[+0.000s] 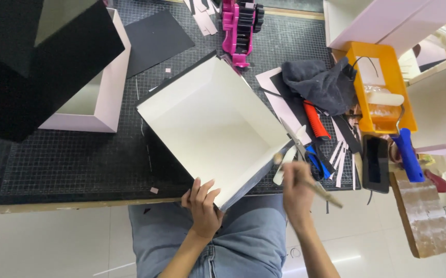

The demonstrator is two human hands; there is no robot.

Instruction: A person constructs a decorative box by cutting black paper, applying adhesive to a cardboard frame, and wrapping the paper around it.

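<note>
- Two hands work at one open white box [210,121], which rests tilted on the worktop [68,164] edge.
- Left hand [202,206]: grip closed on the box's near corner.
- Right hand [297,190]: grip clenched around a thin brush [310,183], tip touching the box's right corner.
- Scissors [305,141] lie just beside.

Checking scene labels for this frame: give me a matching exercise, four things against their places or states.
Things:
1. open white box
2. brush
3. pink tape dispenser
4. yellow tray

Places or states:
A. at the far edge of the cutting mat
B. gripped in the right hand
C. right of the dark cloth, with a roller in it
D. near corner held by the left hand

Pairs: 1-D, 2-B, 3-A, 4-C
</note>
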